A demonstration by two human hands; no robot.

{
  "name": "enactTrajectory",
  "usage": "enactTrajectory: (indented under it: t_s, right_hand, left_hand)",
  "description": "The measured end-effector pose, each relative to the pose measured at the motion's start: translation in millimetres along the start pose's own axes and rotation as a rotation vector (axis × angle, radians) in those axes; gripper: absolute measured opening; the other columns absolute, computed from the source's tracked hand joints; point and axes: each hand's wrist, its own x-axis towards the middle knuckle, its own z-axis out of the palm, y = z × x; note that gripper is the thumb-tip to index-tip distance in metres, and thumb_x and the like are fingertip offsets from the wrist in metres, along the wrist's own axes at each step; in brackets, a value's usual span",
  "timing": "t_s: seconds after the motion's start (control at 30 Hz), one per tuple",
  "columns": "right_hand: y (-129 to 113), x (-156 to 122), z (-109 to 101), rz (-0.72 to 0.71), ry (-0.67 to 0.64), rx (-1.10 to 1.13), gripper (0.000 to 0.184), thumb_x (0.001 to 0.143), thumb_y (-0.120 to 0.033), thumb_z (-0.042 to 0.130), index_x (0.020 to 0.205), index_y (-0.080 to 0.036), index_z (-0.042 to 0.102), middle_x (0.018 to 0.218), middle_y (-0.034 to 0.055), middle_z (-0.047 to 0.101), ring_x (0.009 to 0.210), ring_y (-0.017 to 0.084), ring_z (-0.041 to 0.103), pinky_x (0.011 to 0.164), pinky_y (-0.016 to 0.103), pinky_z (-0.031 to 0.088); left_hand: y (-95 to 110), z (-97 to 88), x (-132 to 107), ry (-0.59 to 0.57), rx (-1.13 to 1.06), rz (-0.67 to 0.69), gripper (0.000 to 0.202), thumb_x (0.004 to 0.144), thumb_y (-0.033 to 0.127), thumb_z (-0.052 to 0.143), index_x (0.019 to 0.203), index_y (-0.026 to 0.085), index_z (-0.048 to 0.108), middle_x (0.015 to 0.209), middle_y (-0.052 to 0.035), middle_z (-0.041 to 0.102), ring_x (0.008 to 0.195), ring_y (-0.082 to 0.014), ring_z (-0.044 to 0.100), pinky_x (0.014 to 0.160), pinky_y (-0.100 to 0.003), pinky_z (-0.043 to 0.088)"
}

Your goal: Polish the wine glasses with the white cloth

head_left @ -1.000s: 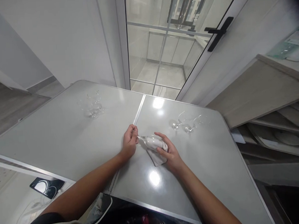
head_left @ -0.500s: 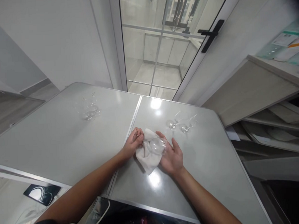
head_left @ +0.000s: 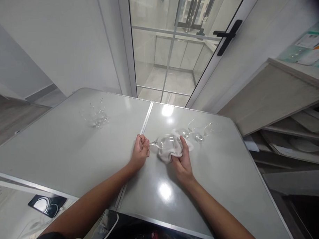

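A clear wine glass (head_left: 167, 141) lies sideways in the air over the table, its bowl pointing right. My left hand (head_left: 141, 148) is closed around the foot end of its stem. In my right hand (head_left: 182, 162) is a white cloth (head_left: 170, 155), pinched between thumb and fingers at the bowl's rim. The cloth wraps beneath and behind the bowl, and some of my right fingers are hidden by it. Two more wine glasses, one nearer (head_left: 199, 138) and one behind the cloth (head_left: 186, 134), stand to the right of my right hand.
Further clear glasses (head_left: 99, 120) stand on the far left of the grey table (head_left: 71, 154). A metal seam runs across the tabletop. Beyond is a glass door (head_left: 168, 63) with a black handle (head_left: 228, 37); shelves (head_left: 287, 125) border the right. A phone-like dark device (head_left: 47, 205) lies lower left.
The cloth has shifted from my left hand's side toward my right hand, which now grips it against the bowl instead of lying spread. My left hand still holds the glass by its foot end.
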Motion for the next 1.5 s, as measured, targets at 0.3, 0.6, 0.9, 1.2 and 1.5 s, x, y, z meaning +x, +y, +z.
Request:
enactTrajectory:
  t_s: [0.3, 0.6, 0.9, 1.2, 1.5]
  right_hand:
    - [16.9, 17.7, -34.5, -0.724, -0.185, -0.852, 0.060, 0.098, -0.017, 0.061, 0.153, -0.035, 0.047, 0.132, 0.0118, 0.070, 0.122, 0.032, 0.068, 0.104, 0.052, 0.056]
    - [-17.3, 15.4, -28.3, -0.105, -0.554, -0.443, 0.057, 0.102, -0.026, 0.040, 0.158, -0.026, 0.032, 0.138, 0.0102, 0.061, 0.119, 0.028, 0.063, 0.100, 0.043, 0.054]
    - [-19.6, 16.1, -30.2, -0.320, -0.701, -0.718, 0.074, 0.097, -0.015, 0.048, 0.164, -0.024, 0.016, 0.141, 0.0172, 0.059, 0.113, 0.029, 0.061, 0.096, 0.047, 0.053]
    - [-14.2, 8.5, -1.2, -0.217, -0.451, -0.835, 0.038, 0.089, -0.038, 0.073, 0.123, -0.023, 0.064, 0.090, 0.0073, 0.072, 0.081, 0.026, 0.064, 0.076, 0.038, 0.052]
    - [-37.3, 19.4, -19.0, 0.636, -0.759, 0.198, 0.059, 0.077, -0.058, 0.078, 0.119, -0.021, 0.059, 0.095, 0.0049, 0.069, 0.076, 0.024, 0.070, 0.074, 0.040, 0.057]
  left_hand:
    - [-4.9, -10.6, -3.6, -0.129, 0.282, 0.158, 0.028, 0.104, 0.044, 0.049, 0.090, 0.024, 0.034, 0.079, 0.0057, 0.035, 0.055, -0.0082, 0.031, 0.050, -0.023, 0.031]
    - [-5.0, -16.8, -10.4, -0.394, 0.619, 0.494, 0.014, 0.102, 0.019, 0.048, 0.091, 0.023, 0.039, 0.083, 0.0018, 0.040, 0.066, -0.0130, 0.038, 0.064, -0.029, 0.034]
    - [-4.2, -15.6, -8.2, -0.292, 0.530, 0.503, 0.017, 0.103, 0.021, 0.048, 0.089, 0.022, 0.040, 0.082, 0.0018, 0.041, 0.066, -0.0134, 0.039, 0.064, -0.029, 0.034]
    - [-5.2, -17.2, -12.4, -0.444, 0.516, 0.582, 0.015, 0.101, 0.020, 0.052, 0.091, 0.023, 0.041, 0.083, 0.0006, 0.044, 0.066, -0.0134, 0.040, 0.061, -0.029, 0.035]
    - [-0.4, -14.2, -14.6, -0.387, 0.387, 0.441, 0.021, 0.104, 0.031, 0.047, 0.087, 0.023, 0.037, 0.082, -0.0004, 0.042, 0.073, -0.0163, 0.040, 0.065, -0.031, 0.036]
